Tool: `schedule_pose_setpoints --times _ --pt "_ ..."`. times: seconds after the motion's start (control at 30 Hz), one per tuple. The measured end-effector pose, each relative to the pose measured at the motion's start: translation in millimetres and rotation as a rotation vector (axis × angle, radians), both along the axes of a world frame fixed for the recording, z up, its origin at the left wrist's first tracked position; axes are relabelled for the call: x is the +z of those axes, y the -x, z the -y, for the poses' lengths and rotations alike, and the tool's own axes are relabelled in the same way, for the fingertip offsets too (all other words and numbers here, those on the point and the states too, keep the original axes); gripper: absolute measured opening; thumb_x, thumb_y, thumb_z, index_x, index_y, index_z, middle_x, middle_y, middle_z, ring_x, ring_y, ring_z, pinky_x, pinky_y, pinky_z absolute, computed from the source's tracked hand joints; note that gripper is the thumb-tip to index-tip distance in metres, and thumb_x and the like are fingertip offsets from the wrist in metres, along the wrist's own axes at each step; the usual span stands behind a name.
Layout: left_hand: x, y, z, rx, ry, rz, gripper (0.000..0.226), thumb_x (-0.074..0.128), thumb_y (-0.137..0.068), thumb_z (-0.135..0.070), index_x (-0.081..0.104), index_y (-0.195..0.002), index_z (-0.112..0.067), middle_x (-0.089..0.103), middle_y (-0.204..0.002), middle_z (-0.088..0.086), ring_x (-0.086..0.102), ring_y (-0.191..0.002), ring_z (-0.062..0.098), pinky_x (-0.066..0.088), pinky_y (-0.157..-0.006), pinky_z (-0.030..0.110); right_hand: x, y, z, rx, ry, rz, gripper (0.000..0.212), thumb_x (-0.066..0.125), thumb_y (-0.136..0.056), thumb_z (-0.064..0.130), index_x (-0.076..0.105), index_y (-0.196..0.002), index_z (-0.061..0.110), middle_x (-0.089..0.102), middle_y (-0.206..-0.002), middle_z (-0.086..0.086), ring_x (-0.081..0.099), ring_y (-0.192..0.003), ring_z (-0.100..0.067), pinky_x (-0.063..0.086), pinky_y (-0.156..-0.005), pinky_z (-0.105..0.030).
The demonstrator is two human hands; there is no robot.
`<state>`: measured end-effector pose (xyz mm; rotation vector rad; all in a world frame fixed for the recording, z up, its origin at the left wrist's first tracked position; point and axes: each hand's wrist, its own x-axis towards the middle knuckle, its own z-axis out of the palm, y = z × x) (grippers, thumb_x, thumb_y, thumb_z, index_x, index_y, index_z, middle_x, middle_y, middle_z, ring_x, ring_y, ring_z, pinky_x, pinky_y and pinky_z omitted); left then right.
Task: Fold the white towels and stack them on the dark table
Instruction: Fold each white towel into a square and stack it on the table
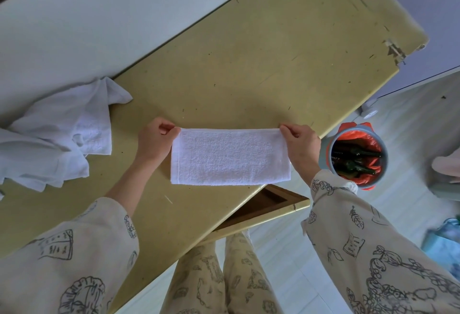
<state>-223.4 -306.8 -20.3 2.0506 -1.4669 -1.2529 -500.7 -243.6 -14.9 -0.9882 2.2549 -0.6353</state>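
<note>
over the table (249, 65), l hand (154, 142) & r hand (302, 148) grip pinch folded white towel's (230, 158) top corners.

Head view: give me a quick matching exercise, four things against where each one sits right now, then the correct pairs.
1. Folded white terry towel
2. Crumpled heap of white towels
3. Round grey bin with orange liner
4. Left hand

A. On the floor beside the table's right edge
B. Pinching the folded towel's far-left corner
C. Held at its two far corners over the yellow-green table
D. At the table's left end

Pairs: 1-C, 2-D, 3-A, 4-B
</note>
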Motion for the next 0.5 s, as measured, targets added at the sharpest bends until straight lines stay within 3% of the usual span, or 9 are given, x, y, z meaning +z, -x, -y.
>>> schedule_pose_setpoints --times 0.1,0.17,0.27,0.37,0.5 --pt "-2 1 -2 -0.034 0.074 0.052 0.011 0.062 -0.086 -0.020 0.057 -0.094 -0.014 0.059 -0.088 0.001 0.058 -0.085 0.021 0.049 -0.076 0.036 -3 -5 -4 0.043 0.043 -0.207 0.025 0.053 -0.093 0.024 0.067 -0.112 0.015 0.056 -0.104 -0.012 0.057 -0.090 -0.027 0.041 -0.071 -0.030" --pt "-4 2 -5 -0.104 0.102 0.132 0.026 0.064 -0.085 -0.026 0.054 -0.104 -0.013 0.055 -0.095 0.002 0.054 -0.084 0.018 0.045 -0.074 0.031 -5 -14 -9 0.223 0.203 -0.407 0.027 0.055 -0.090 0.020 0.065 -0.112 0.010 0.058 -0.099 -0.016 0.057 -0.087 -0.029 0.047 -0.070 -0.036" --pt "-6 6 -8 -0.236 0.050 0.236 0.049 0.070 -0.079 -0.033 0.046 -0.116 -0.011 0.044 -0.110 0.006 0.046 -0.094 0.019 0.039 -0.079 0.030 -16 -37 -18 0.501 0.306 -0.540 0.031 0.049 -0.090 0.025 0.062 -0.115 0.011 0.061 -0.114 -0.014 0.058 -0.105 -0.030 0.046 -0.087 -0.043" --pt "-3 11 -1 -0.261 -0.023 0.300 0.054 0.072 -0.077 -0.033 0.045 -0.116 -0.008 0.040 -0.118 0.012 0.041 -0.102 0.020 0.035 -0.084 0.029 -26 -66 -27 0.731 0.235 -0.566 0.039 0.041 -0.094 0.030 0.055 -0.126 0.012 0.051 -0.135 -0.014 0.044 -0.130 -0.031 0.032 -0.107 -0.052" --pt "2 16 5 -0.277 -0.115 0.351 0.046 0.070 -0.079 -0.034 0.050 -0.112 -0.007 0.037 -0.121 0.013 0.041 -0.113 0.027 0.037 -0.094 0.036 -40 -81 -27 0.859 0.069 -0.584 0.050 0.031 -0.095 0.042 0.042 -0.138 0.019 0.034 -0.149 -0.012 0.031 -0.138 -0.031 0.019 -0.111 -0.057"
